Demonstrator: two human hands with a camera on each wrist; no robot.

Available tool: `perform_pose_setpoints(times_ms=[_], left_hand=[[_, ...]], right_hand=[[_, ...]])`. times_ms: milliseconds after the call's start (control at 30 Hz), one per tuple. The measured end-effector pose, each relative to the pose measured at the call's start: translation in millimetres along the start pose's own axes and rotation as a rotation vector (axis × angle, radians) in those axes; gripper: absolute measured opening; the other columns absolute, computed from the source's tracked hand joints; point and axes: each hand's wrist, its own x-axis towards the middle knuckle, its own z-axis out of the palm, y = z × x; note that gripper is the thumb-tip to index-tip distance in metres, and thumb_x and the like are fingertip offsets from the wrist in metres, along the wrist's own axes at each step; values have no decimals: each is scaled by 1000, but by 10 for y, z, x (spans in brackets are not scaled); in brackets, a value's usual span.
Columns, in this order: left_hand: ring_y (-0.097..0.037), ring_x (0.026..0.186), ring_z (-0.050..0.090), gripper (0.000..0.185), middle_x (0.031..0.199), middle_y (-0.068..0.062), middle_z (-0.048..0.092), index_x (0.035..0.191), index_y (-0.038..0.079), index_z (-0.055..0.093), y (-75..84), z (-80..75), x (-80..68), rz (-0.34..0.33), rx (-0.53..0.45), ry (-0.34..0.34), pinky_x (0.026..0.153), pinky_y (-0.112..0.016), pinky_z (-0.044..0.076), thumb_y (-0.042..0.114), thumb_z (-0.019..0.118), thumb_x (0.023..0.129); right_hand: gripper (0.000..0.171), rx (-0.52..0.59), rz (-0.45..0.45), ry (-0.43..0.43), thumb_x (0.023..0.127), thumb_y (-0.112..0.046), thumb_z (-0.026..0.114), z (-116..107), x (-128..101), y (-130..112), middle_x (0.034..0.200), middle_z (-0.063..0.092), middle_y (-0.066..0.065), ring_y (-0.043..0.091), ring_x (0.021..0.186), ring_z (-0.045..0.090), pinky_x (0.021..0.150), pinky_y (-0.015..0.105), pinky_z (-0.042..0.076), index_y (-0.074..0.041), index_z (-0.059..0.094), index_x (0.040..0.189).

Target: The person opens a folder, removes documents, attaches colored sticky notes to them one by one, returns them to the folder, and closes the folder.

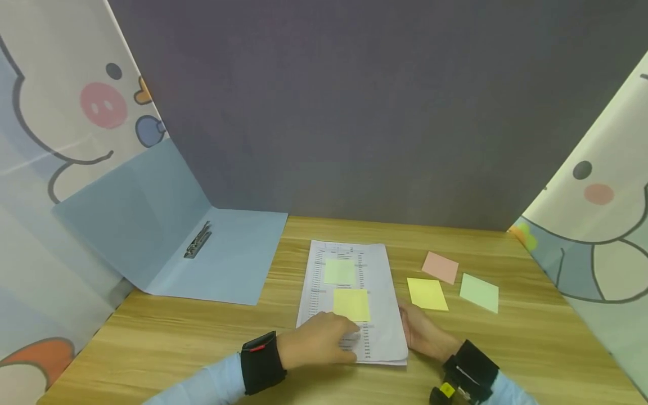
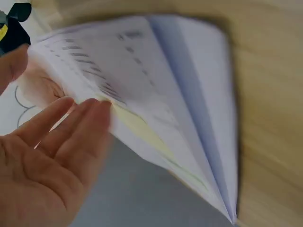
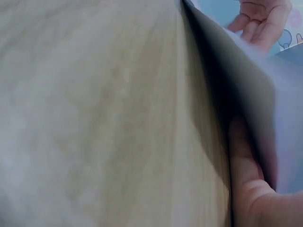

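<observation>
A stack of printed sheets (image 1: 382,281) lies on the table, a light green sticky note (image 1: 340,271) and a yellow sticky note (image 1: 351,305) on its top page. Over the lower part of the stack is my left hand (image 1: 320,340), fingers extended near the yellow note; the left wrist view shows its palm (image 2: 42,175) with nothing held. My right hand (image 1: 425,334) holds the stack's right edge. In the right wrist view, a finger (image 3: 244,156) of it reaches beneath the lifted edge of the sheets (image 3: 251,90); its thumb tip is hidden there.
An opened blue folder (image 1: 238,253) with a metal clip (image 1: 198,241) lies at the left, its cover leaning up. To the right of the sheets are pink (image 1: 440,267), yellow (image 1: 427,294) and light green (image 1: 479,292) sticky notes. A dark panel (image 1: 354,112) stands behind the table.
</observation>
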Motion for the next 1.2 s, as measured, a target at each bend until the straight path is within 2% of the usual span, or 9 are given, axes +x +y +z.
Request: perform_pose_setpoints(times_ms=[33,133,200,267,367,467,633,833,1200], left_hand=[[-12,109,57,54,121,4,61,121,16,60,-17,-9,-27,-16,30,-4,91,-29,46,40,71,75],[-29,131,38,69,137,-3,47,129,20,52,-80,-26,-111,-93,98,-37,103,-50,33,45,75,69],[-38,136,23,79,145,-8,36,133,22,48,-127,-31,-165,-159,94,-70,101,-63,24,46,78,64],[-43,137,13,88,149,-10,28,136,23,44,-177,-31,-211,-223,65,-96,99,-69,19,46,81,59],[-45,137,11,93,149,-13,26,136,19,43,-243,-36,-269,-267,25,-104,99,-68,22,44,83,56],[-46,136,13,93,149,-14,26,137,16,43,-302,-48,-316,-279,-7,-95,102,-61,26,39,84,56],[-46,135,18,87,148,-14,29,134,15,47,-376,-80,-365,-273,-28,-66,102,-54,32,31,85,57],[-45,132,28,82,145,-15,34,131,14,50,-414,-65,-405,-251,-17,-58,102,-52,33,32,84,59],[-43,132,29,80,146,-14,33,131,12,50,-459,-51,-433,-226,-21,-54,103,-51,32,35,82,61]], right_hand=[[47,-1,6,0,102,-30,12,7,1,-4,104,63,2,14,98,61,85,33,50,1,26,134],[53,-40,21,8,102,-33,20,24,6,-7,108,63,4,17,101,61,86,35,49,2,15,141],[54,-69,31,-6,101,-30,27,31,5,0,111,62,6,19,103,60,87,36,49,2,12,141],[54,-93,36,-11,100,-28,33,36,2,10,111,62,8,21,103,61,86,37,49,4,16,140],[54,-120,34,0,99,-28,37,38,-4,29,110,63,8,21,102,61,85,37,49,5,22,138],[53,-134,26,29,99,-29,35,33,-2,43,108,64,7,20,101,61,85,36,49,6,25,137],[49,-152,18,36,100,-23,35,14,1,52,109,64,7,20,103,61,86,36,49,9,25,135],[49,-160,32,30,99,-20,39,25,-22,39,109,64,6,18,103,61,87,34,49,10,25,134],[50,-171,28,32,96,-17,46,71,-23,27,109,64,7,19,101,61,85,34,50,8,26,135]])
